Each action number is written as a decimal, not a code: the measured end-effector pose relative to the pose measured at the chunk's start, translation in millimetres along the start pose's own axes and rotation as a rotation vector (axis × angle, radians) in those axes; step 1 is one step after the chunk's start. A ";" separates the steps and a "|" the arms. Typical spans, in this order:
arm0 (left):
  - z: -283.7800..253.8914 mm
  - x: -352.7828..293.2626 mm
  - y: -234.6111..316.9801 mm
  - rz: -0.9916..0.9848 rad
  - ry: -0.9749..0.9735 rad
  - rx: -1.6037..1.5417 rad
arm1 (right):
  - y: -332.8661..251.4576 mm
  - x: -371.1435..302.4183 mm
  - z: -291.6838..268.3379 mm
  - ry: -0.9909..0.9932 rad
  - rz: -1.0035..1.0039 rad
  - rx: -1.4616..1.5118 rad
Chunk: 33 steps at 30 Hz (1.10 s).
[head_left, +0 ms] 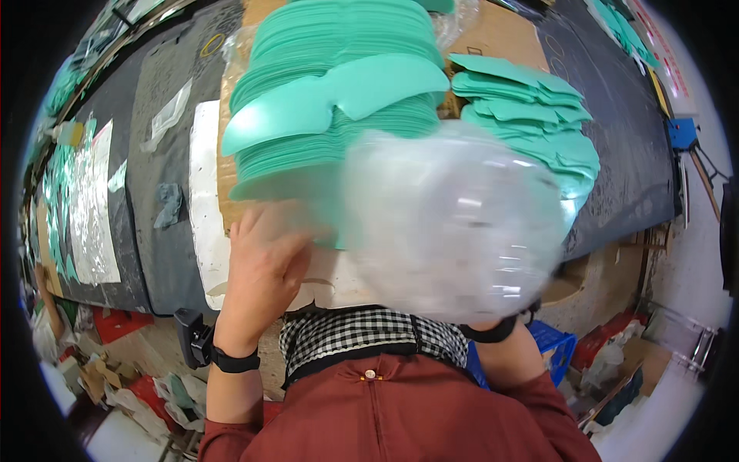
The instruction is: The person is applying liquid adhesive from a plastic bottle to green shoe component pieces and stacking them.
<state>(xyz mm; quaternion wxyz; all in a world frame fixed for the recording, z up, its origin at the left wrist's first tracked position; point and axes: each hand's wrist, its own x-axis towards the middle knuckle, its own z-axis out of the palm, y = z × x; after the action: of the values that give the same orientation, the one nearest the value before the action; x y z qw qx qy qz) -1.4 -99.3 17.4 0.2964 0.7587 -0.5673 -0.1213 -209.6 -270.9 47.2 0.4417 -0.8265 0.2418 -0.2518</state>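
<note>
Near edge of table (623,169), centre-right: clear bag (454,223), blurred, blocks view of right hand, so can't tell its grip; black band on right wrist (493,331). Left hand (265,250) near same edge, fingers bent at near end of green stack (331,38); blurred, can't tell if gripping. Further in, toward left edge: blue-grey scrap (168,205), then film strip (168,115). Stack runs from near the front edge toward the far edge, on cardboard (500,35); sheets thin, smooth, mint, notched mid-edge. Count: one bag, one long stack, one smaller pile (531,115) right of it; sheets too many to count.
</note>
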 end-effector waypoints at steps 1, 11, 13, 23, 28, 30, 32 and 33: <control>-3.0 -8.7 -2.7 -0.045 0.036 0.035 | 4.5 5.0 17.8 -0.041 -0.029 0.017; -16.6 -16.5 -15.1 -0.145 0.033 -0.079 | -2.6 -34.4 -58.3 -0.056 0.411 -0.079; -22.6 -24.1 -29.0 -0.229 0.115 -0.209 | -22.3 -29.4 -46.7 -0.198 0.546 -0.247; -48.6 -18.6 -60.9 -0.535 0.322 -0.515 | -9.4 -4.9 89.6 0.036 -0.382 -0.072; -49.5 5.5 -56.5 -0.482 0.389 -0.542 | -26.4 14.0 107.9 -0.019 -0.337 0.097; -54.3 12.7 -59.1 -0.459 0.386 -0.478 | -15.4 2.3 86.2 -0.085 -0.283 0.089; -54.2 27.2 -53.8 -0.474 0.353 -0.414 | 2.3 -21.3 57.3 -0.094 -0.034 0.354; -53.4 35.3 -50.5 -0.469 0.359 -0.416 | -0.8 -37.0 36.7 -0.079 0.352 0.847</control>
<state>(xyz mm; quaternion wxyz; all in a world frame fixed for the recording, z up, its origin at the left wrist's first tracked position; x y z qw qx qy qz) 77.7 -106.4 35.6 0.5035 0.8010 -0.2796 -0.1636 -214.3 -225.1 22.7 0.7856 -0.5284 0.2372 -0.2178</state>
